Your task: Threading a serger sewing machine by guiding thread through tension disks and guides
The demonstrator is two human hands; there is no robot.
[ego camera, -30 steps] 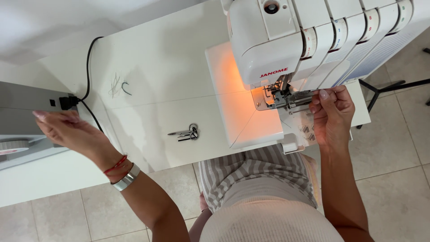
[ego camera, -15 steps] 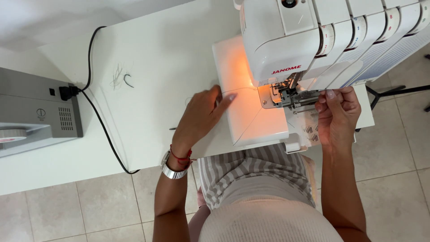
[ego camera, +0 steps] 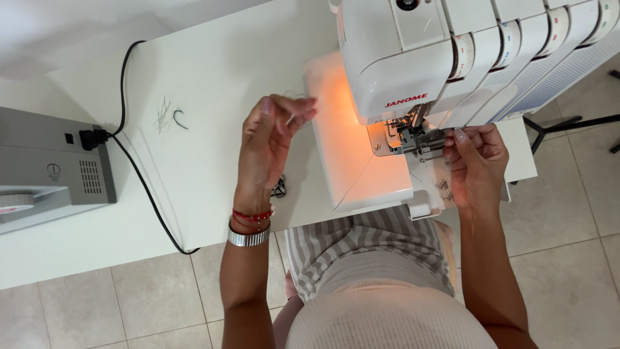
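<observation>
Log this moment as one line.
left hand: raised over table, fingers pinching small pale bit | right hand: at needle area of white serger | lamp on

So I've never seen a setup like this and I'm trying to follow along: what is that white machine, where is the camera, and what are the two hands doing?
The camera sits on the person's head and looks straight down, so you see their own arms and lap from above. The big white machine is a sewing machine with several dials along its top, standing on a white table; its lamp throws an orange glow on its bed. The right hand is at the needle area, fingers pinching something small there that I cannot make out. The left hand is raised over the table, pinching what looks like a thin thread or needle. Also on the table: a tuft of loose threads, a small dark metal tool half hidden by the wrist, and a black cable running to a grey machine at the left edge.
</observation>
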